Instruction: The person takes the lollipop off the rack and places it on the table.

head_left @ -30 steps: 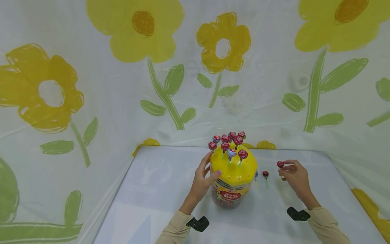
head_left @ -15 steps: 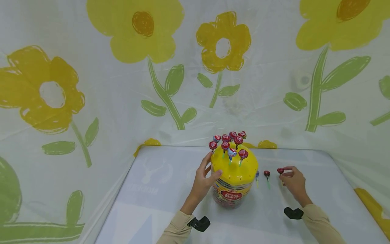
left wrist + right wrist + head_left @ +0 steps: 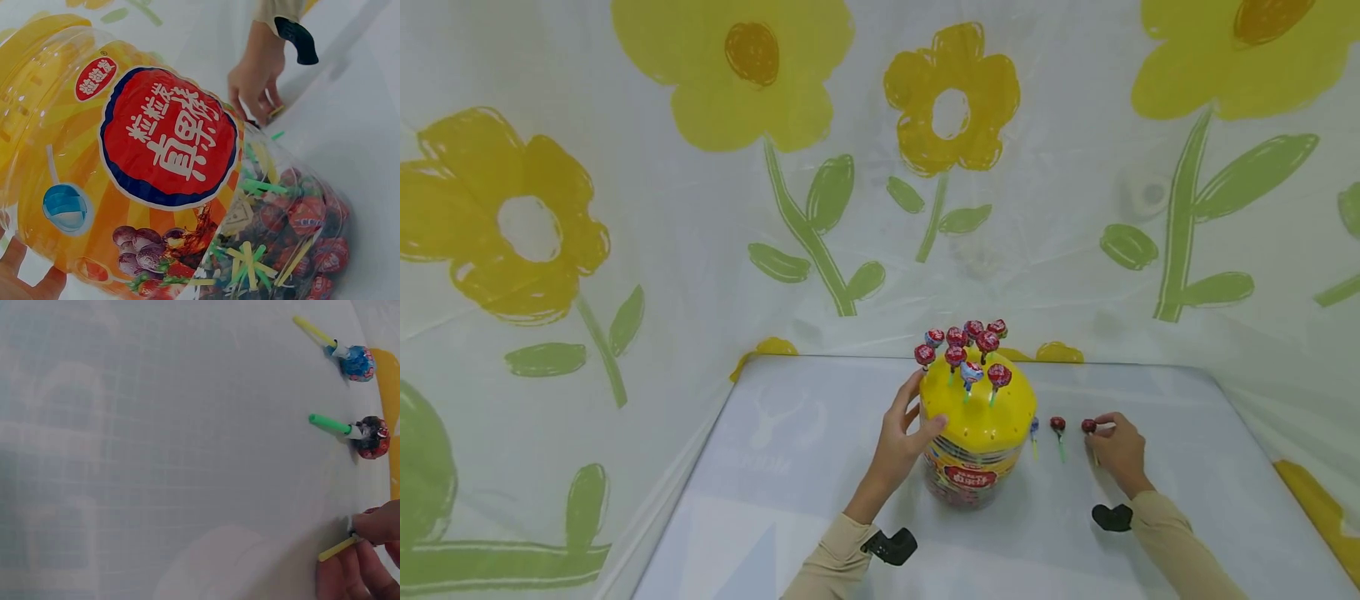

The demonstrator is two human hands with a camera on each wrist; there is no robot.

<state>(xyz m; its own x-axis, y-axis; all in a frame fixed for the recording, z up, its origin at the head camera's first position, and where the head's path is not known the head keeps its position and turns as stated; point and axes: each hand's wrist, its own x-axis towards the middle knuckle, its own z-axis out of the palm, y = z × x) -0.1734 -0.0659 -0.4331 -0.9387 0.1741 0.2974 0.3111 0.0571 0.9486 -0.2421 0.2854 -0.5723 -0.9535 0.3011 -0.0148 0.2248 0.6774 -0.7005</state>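
A clear candy jar [image 3: 970,482] with a yellow lid [image 3: 992,423] stands on the table, with several wrapped lollipops [image 3: 972,372] upright in the lid. My left hand [image 3: 891,437] grips the jar's left side near the top, thumb on the lid edge. To the right, my right hand [image 3: 1123,450] pinches a red-wrapped lollipop [image 3: 1088,426] just below its head; its yellow stick [image 3: 336,550] shows in the right wrist view, low at the table. Beside it lie a red lollipop with a green stick [image 3: 372,437] and a blue lollipop with a yellow stick [image 3: 357,364], roughly in a row.
Through the jar's lower wall, many more lollipops [image 3: 309,215] show in the left wrist view. Behind the white table [image 3: 760,500] hangs a flower-printed curtain [image 3: 1045,225]. Black straps [image 3: 891,547] sit at both wrists.
My right hand has moved down and slightly left with the red lollipop, bringing it in line with the two lying ones. My left hand has stayed on the jar.
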